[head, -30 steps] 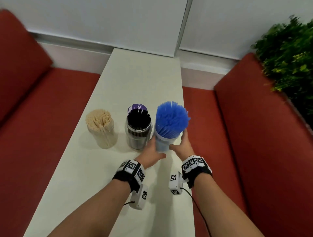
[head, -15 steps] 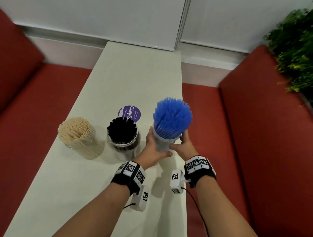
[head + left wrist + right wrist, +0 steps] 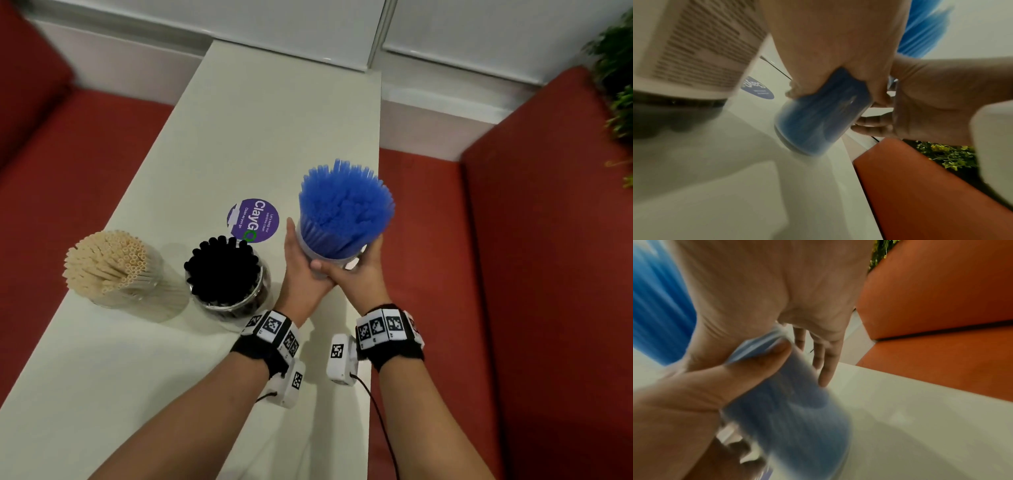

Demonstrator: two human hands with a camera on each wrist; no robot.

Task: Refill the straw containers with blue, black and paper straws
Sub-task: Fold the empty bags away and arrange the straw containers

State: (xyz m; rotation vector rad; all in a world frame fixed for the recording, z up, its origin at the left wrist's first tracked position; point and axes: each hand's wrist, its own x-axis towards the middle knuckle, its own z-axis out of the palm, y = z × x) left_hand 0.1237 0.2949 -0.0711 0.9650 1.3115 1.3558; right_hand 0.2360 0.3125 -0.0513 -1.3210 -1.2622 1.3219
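Both hands hold a clear jar (image 3: 813, 120) packed with blue straws (image 3: 344, 209) above the table's right side. My left hand (image 3: 301, 267) wraps the jar from the left, thumb across its front. My right hand (image 3: 363, 274) wraps it from the right, fingers behind it. The wrist views show the jar (image 3: 789, 402) tilted and its base off the tabletop. A jar of black straws (image 3: 224, 270) stands just left of my left hand. A jar of paper straws (image 3: 113, 267) stands further left.
The long pale table (image 3: 260, 130) runs away toward a white wall. A round purple sticker (image 3: 253, 219) lies behind the black straws. Red bench seats (image 3: 513, 308) flank both sides, the right one close to the table edge. A green plant (image 3: 616, 85) sits at the far right.
The blue-straw jar has risen off the table and moved slightly away from me. Both hands have closed further round it. The head camera has tilted, shifting the other two jars left in view.
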